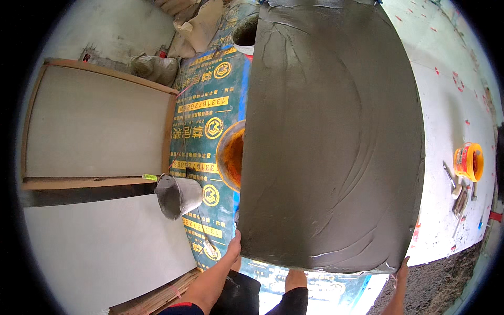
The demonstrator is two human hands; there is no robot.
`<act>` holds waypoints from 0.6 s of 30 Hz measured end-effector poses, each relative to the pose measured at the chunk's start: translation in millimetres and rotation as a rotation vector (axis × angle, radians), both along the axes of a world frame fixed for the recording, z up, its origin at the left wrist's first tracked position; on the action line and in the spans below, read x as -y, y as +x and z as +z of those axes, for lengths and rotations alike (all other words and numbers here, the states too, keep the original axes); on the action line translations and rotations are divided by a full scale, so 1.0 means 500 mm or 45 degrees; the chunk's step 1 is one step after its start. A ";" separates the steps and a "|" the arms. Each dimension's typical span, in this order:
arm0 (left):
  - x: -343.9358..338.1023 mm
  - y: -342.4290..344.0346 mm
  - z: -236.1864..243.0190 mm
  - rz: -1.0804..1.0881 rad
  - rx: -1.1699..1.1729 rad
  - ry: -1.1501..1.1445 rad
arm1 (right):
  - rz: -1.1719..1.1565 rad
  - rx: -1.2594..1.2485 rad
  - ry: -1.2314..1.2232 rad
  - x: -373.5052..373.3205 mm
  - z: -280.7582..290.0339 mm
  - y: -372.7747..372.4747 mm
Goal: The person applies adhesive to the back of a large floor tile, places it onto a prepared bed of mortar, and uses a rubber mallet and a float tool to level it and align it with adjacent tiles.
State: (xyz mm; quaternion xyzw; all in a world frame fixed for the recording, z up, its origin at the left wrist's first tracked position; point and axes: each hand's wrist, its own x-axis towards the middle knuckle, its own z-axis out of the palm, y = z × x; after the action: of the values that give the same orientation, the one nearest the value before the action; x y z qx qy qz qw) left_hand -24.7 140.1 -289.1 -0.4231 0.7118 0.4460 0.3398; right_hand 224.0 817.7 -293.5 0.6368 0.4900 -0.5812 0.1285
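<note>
My left hand point(236, 244), right hand point(402, 266) grip near corners of grey-coated slab point(331, 142); probably heavy, stiff, brittle, slippery-faced: hold by edges.

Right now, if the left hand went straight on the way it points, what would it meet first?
Probably the grey-coated panel: the left hand is at its near left corner and seems to hold it, though depth is unclear.

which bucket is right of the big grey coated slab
The small yellow bucket, beside the hand tools. The grey-smeared bucket, the round orange tub and the dark-mouthed bucket up top are all left of the slab.
</note>
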 end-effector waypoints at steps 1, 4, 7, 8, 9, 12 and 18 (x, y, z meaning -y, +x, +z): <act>-0.010 -0.004 0.009 -0.027 0.024 -0.081 | -0.010 0.062 0.061 -0.004 0.005 -0.005; -0.037 -0.008 0.037 0.085 -0.038 0.080 | 0.032 0.019 0.090 -0.021 0.023 -0.014; -0.042 -0.008 0.044 0.076 -0.101 -0.003 | 0.003 0.042 0.092 -0.037 0.057 -0.023; -0.037 -0.005 0.039 0.100 -0.054 -0.010 | -0.038 -0.008 0.096 -0.038 0.076 -0.023; -0.028 -0.001 0.029 0.123 -0.005 -0.015 | -0.056 -0.008 0.137 -0.039 0.098 -0.026; 0.009 0.027 -0.024 0.233 0.000 0.219 | -0.045 0.113 0.299 -0.025 0.195 -0.021; 0.066 0.098 -0.166 0.210 -0.006 0.267 | 0.524 0.289 0.584 0.003 0.483 0.033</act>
State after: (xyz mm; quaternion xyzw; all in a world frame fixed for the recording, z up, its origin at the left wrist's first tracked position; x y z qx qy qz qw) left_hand 24.1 106.9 -371.9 -0.4412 0.6250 0.5453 0.3425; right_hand 240.3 816.1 -52.2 0.5975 0.7092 -0.3427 0.1502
